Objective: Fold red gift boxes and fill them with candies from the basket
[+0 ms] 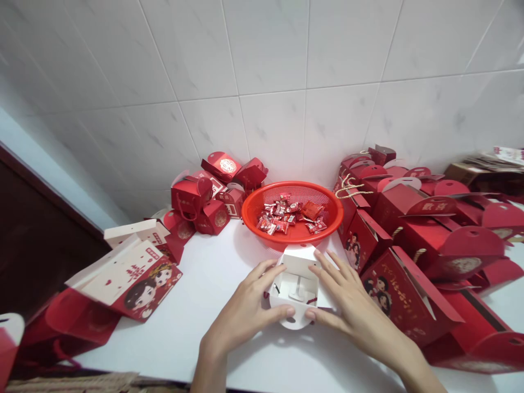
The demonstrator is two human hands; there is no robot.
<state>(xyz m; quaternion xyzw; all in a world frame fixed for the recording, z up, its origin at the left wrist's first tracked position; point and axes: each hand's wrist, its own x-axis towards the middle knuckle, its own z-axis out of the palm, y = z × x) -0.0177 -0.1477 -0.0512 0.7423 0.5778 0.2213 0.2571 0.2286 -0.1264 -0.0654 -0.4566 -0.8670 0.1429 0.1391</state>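
Note:
A small box [297, 286] with a white inside stands open at the top in front of the basket, its flaps spread outward. My left hand [254, 297] holds its left side, thumb on the near flap and fingers along the left edge. On the right side lies my right hand [341, 289], its fingers spread over the right flap and its thumb at the near flap. Just behind the box, a red plastic basket [292, 236] holds several wrapped sweets [282, 215] in red wrappers.
Several red boxes [442, 240] crowd the right side, some with rope handles. More red boxes [213, 202] are piled at the back left, with printed boxes [135, 273] at the left edge. A tiled wall [270, 125] rises behind the white table [172, 333].

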